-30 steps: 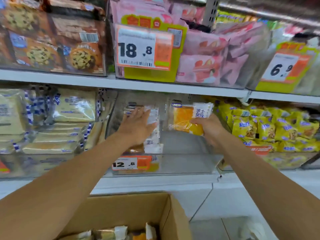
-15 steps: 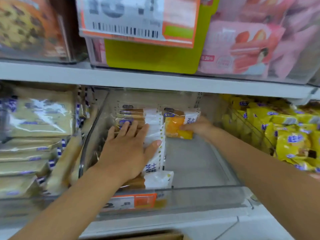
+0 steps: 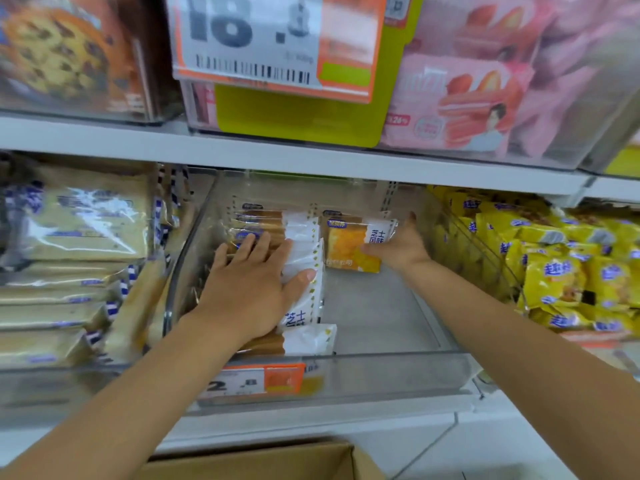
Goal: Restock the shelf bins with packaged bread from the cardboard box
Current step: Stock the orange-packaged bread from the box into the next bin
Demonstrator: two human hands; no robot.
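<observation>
A clear plastic shelf bin (image 3: 398,374) sits on the middle shelf. Along its left side stands a row of bread packs (image 3: 304,237), brown and white. My left hand (image 3: 252,282) lies flat on that row, fingers straight, pressing it. At the back right of the bin my right hand (image 3: 401,245) grips one orange-and-white bread pack (image 3: 349,245) by its right end, holding it upright just behind the bare bin floor. Only the top flap of the cardboard box (image 3: 277,460) shows at the bottom edge.
Left of the bin lie stacked flat bread packs (image 3: 79,237). A wire basket of yellow snack packs (image 3: 571,268) is on the right. Above, the upper shelf (image 3: 311,157) holds pink packs, cookie packs and a large price tag (image 3: 273,43). An orange price tag (image 3: 256,381) fronts the bin.
The view has moved closer to the bin. My right hand has carried the orange pack deeper, to the back right of the bin. My left hand stays pressed on the row.
</observation>
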